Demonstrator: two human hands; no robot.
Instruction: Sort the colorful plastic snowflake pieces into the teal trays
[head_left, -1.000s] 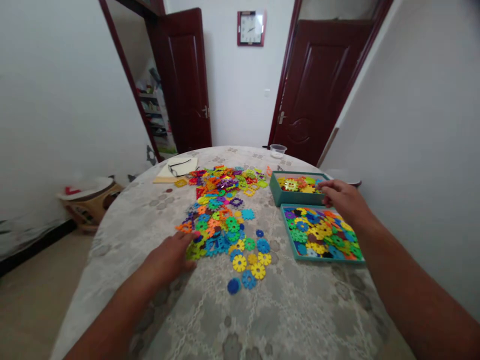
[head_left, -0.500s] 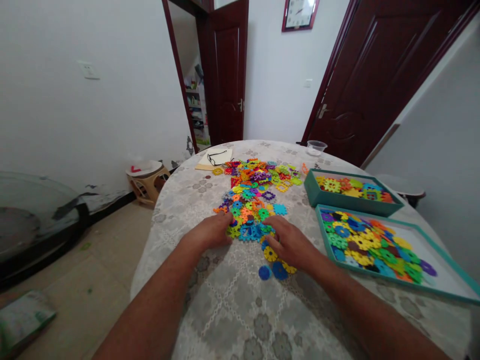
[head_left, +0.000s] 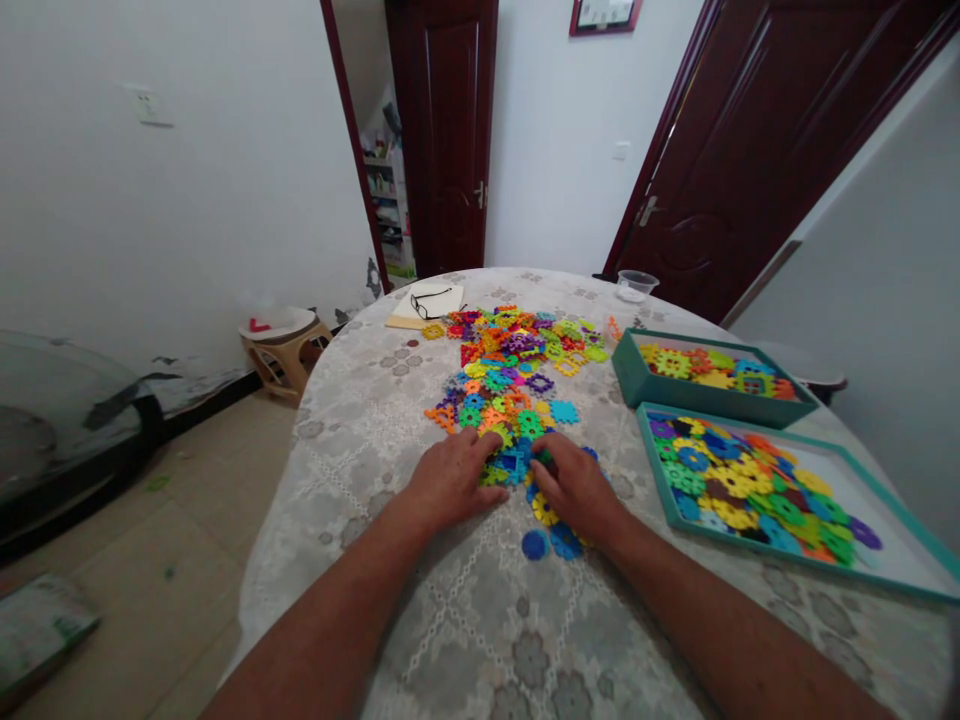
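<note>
Colourful gear-shaped plastic pieces lie in a long heap down the middle of the table. At the near end of the heap, my left hand rests with thumb and fingers apart, fingertips touching yellow-green pieces. A light-blue square piece lies between the two hands. My right hand is curled, with a bit of green plastic piece showing between thumb and forefinger; the rest of it is hidden. Yellow pieces and a round blue piece lie under and beside that hand.
On the right stand a green box of pieces and a shallow tray holding more pieces. Black glasses lie on a pad at the far left. A clear plastic bowl sits near the table's far edge.
My left hand has moved right, closer to my right hand, and now lies over the near pieces. The right hand stays in about the same place. The view has tilted slightly downward.
</note>
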